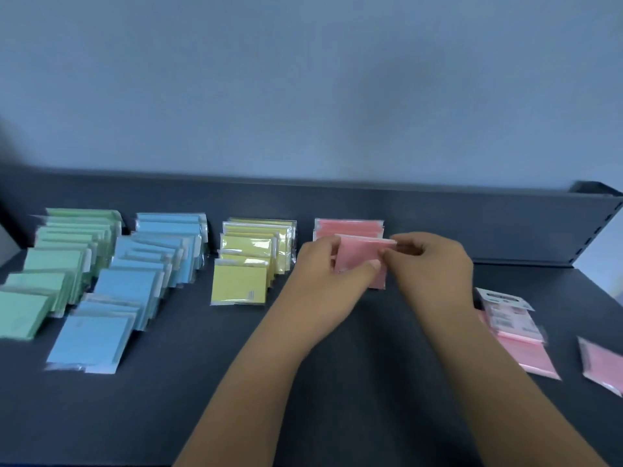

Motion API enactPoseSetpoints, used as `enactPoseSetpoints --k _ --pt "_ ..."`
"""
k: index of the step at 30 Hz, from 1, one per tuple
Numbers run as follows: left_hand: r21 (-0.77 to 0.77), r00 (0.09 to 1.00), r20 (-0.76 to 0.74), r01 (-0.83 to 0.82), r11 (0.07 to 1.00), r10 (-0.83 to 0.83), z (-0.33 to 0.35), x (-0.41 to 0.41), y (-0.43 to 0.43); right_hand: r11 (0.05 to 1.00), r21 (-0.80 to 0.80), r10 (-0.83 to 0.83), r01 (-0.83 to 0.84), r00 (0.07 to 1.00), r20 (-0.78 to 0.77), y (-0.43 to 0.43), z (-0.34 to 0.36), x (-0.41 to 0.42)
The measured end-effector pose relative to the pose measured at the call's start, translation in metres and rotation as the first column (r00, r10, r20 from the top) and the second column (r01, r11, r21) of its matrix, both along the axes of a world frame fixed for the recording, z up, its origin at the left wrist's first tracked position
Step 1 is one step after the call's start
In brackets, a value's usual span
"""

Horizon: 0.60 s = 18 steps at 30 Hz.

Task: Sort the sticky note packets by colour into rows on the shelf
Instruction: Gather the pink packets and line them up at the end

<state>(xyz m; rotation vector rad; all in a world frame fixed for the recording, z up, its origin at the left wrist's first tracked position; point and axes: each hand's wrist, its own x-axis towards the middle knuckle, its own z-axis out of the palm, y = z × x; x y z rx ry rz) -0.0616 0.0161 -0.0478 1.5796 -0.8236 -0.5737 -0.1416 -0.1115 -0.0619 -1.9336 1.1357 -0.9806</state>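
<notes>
As left hand (323,274), right hand (435,267) pinch packet (359,256)

Nothing can be read: the white labels (505,315) on the pink packets (529,355) and the small mark (251,294) on a yellow packet (236,281) are blurred.

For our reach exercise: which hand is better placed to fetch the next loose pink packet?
Likely the right hand: the loose pink packets lie on its side of the shelf; the left hand would have to cross.
</notes>
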Motion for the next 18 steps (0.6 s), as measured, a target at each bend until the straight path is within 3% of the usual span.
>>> enactPoseSetpoints --k 2,8,18 --pt "0.044 1.0 -0.017 -0.021 0.999 0.022 0.0 0.007 -0.002 1.0 -0.016 0.014 -0.015 0.997 -0.072 -0.003 0.002 0.007" --pt "0.25 0.987 0.153 0.002 0.968 -0.042 0.005 0.029 -0.014 0.997 0.069 0.04 -0.03 0.987 -0.155 -0.011 -0.002 0.022" --pt "0.257 0.992 0.121 -0.058 0.965 0.027 -0.014 0.037 -0.029 0.994 0.109 0.037 -0.025 0.993 -0.11 -0.019 -0.01 0.023"
